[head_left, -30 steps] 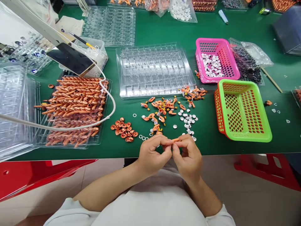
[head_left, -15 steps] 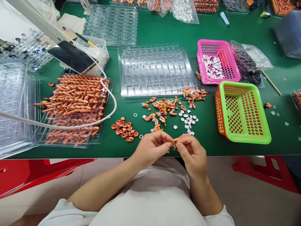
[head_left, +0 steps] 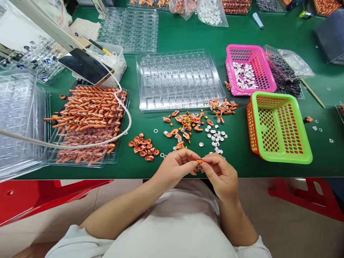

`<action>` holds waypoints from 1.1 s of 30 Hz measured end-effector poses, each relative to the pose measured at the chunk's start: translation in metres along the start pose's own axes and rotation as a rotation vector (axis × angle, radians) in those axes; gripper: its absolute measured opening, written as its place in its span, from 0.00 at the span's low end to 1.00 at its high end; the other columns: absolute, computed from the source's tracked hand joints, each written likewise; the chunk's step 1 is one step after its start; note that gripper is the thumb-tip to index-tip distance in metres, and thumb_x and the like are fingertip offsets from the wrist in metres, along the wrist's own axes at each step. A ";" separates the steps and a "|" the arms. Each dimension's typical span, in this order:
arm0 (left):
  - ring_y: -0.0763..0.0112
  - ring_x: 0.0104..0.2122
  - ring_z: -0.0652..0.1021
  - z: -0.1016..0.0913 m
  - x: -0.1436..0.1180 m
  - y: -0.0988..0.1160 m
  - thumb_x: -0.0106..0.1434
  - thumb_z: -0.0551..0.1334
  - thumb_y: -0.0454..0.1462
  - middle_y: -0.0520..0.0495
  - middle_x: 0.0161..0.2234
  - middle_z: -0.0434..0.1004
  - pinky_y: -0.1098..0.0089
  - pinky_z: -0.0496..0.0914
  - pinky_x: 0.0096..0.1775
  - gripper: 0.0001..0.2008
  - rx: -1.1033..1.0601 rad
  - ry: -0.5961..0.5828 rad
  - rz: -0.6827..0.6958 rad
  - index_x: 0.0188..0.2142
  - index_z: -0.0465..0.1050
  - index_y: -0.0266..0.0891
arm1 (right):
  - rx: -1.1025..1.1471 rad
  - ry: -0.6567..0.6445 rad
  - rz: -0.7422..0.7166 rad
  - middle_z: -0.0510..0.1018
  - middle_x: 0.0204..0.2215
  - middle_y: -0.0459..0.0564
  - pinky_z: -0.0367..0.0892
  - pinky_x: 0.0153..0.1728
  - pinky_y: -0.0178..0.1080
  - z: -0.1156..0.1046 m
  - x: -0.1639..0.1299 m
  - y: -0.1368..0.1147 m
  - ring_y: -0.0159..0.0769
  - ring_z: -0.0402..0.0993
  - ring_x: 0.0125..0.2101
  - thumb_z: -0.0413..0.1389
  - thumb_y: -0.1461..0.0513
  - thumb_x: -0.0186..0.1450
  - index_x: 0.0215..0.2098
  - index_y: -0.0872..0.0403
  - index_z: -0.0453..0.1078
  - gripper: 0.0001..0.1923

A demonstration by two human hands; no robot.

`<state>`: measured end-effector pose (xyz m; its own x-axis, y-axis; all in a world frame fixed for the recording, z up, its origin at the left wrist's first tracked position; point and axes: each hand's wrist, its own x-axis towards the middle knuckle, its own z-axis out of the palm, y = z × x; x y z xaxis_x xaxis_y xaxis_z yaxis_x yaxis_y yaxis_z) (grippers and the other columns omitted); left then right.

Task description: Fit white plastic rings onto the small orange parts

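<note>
Between the fingertips of my left hand [head_left: 180, 165] and my right hand [head_left: 220, 175] is a small orange plastic part [head_left: 199, 165], close to the table's front edge. Both hands pinch it, and the fingers cover most of it. Just beyond lie loose orange curved parts [head_left: 189, 122] with small yellow pieces among them. White round discs [head_left: 217, 136] are scattered near my right hand. To the left of my left hand sits a cluster of orange cup-shaped caps [head_left: 143, 147].
A clear moulded tray [head_left: 180, 80] lies behind the loose parts. At right stand a green basket [head_left: 295, 157] and a pink basket [head_left: 270, 84] holding white discs. Trays of orange stems [head_left: 88, 118], a phone [head_left: 84, 66] and a white cable [head_left: 130, 122] are at left.
The orange part has turned slightly between my fingertips and shows less of its length. Both hands stay together in the same place; the view has shifted a little.
</note>
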<state>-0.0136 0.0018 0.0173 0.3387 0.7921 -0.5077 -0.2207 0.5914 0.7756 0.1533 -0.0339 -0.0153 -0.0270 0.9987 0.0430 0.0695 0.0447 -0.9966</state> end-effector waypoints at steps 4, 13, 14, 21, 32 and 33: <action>0.74 0.26 0.77 0.002 0.000 -0.002 0.53 0.70 0.37 0.50 0.29 0.79 0.71 0.74 0.32 0.09 -0.023 0.026 0.003 0.33 0.78 0.35 | -0.048 0.045 -0.046 0.75 0.35 0.49 0.74 0.32 0.36 0.003 -0.002 0.001 0.35 0.74 0.35 0.58 0.66 0.66 0.40 0.50 0.74 0.06; 0.73 0.27 0.78 -0.001 0.002 -0.011 0.53 0.71 0.34 0.48 0.29 0.82 0.73 0.74 0.32 0.06 -0.149 0.007 -0.021 0.32 0.80 0.35 | -0.093 0.028 -0.140 0.76 0.35 0.49 0.73 0.36 0.40 0.002 -0.001 -0.002 0.37 0.74 0.37 0.57 0.70 0.66 0.41 0.49 0.73 0.10; 0.73 0.27 0.78 -0.001 0.002 -0.011 0.53 0.71 0.34 0.48 0.28 0.82 0.73 0.74 0.32 0.06 -0.162 0.006 -0.027 0.32 0.80 0.35 | -0.099 0.025 -0.151 0.76 0.35 0.49 0.73 0.37 0.40 0.002 -0.001 -0.002 0.37 0.74 0.37 0.57 0.70 0.66 0.42 0.49 0.73 0.11; 0.76 0.25 0.76 -0.001 0.002 -0.012 0.53 0.70 0.32 0.49 0.26 0.80 0.74 0.71 0.32 0.05 -0.212 0.020 -0.040 0.32 0.80 0.34 | -0.088 0.025 -0.183 0.76 0.35 0.48 0.72 0.36 0.40 0.005 -0.001 -0.001 0.37 0.74 0.37 0.57 0.73 0.64 0.43 0.48 0.73 0.15; 0.75 0.25 0.74 0.006 -0.002 -0.013 0.49 0.67 0.30 0.52 0.24 0.74 0.73 0.67 0.29 0.04 -0.251 0.093 -0.046 0.27 0.78 0.35 | -0.141 0.024 -0.276 0.76 0.37 0.48 0.73 0.35 0.40 0.009 -0.008 0.000 0.37 0.75 0.37 0.57 0.76 0.62 0.48 0.46 0.71 0.23; 0.75 0.25 0.74 0.006 -0.004 -0.013 0.49 0.67 0.30 0.52 0.24 0.74 0.73 0.67 0.29 0.03 -0.256 0.092 -0.046 0.27 0.78 0.35 | -0.140 0.022 -0.282 0.76 0.37 0.48 0.73 0.34 0.40 0.009 -0.009 0.000 0.37 0.75 0.37 0.57 0.76 0.62 0.48 0.46 0.71 0.23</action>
<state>-0.0069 -0.0093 0.0114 0.2714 0.7672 -0.5812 -0.4347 0.6365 0.6371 0.1444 -0.0428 -0.0159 -0.0437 0.9467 0.3191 0.1991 0.3212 -0.9258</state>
